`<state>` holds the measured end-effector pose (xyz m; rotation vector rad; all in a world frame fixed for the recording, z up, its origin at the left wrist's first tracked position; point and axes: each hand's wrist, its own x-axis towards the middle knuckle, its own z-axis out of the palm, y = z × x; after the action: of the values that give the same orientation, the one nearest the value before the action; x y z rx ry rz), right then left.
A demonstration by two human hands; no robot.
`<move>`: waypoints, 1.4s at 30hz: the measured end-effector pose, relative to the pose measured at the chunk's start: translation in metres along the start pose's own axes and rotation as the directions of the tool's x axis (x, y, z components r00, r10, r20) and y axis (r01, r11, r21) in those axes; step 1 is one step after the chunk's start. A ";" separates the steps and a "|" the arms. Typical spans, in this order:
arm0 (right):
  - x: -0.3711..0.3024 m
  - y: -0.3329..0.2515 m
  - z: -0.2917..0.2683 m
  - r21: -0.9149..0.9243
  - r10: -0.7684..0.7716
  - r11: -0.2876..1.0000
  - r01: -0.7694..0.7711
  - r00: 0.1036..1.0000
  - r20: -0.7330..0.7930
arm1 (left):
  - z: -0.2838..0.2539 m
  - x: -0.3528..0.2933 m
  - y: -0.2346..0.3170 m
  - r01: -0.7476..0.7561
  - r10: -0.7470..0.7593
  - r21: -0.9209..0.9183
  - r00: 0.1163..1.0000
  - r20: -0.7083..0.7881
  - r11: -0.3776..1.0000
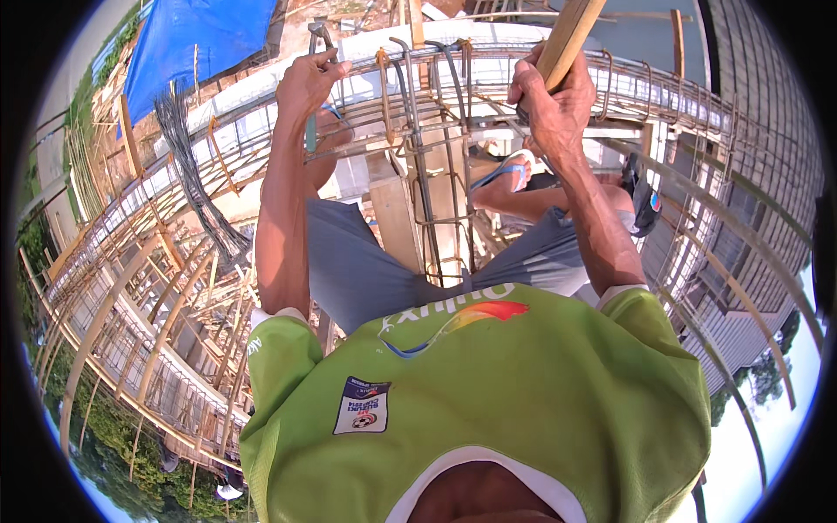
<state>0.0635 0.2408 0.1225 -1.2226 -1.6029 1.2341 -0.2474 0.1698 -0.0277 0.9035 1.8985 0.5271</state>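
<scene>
Left hand (305,85) is wrapped around a metal tool (320,37), whose head juts just beyond the fingers, away from the person's body. The right hand (558,103) clasps a wooden bar (573,39), which extends from the grip past the upper edge. Between both hands stand steel bars (415,135); a wire bundle (193,170) hangs left of the left forearm (283,200).

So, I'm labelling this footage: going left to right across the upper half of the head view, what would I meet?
Dark wire bundle → left hand → hooked upright steel bars → right hand → upright wooden post.
</scene>
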 end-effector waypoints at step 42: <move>-0.149 0.007 -0.037 -0.373 0.135 0.927 -0.037 0.962 0.239 | 0.067 -0.235 0.073 0.742 0.914 -0.670 0.283 0.292 -0.015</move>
<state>0.1380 0.1068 0.1225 -1.4169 -2.0640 1.2260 -0.0934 0.0343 0.1237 0.0525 -0.3598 0.9681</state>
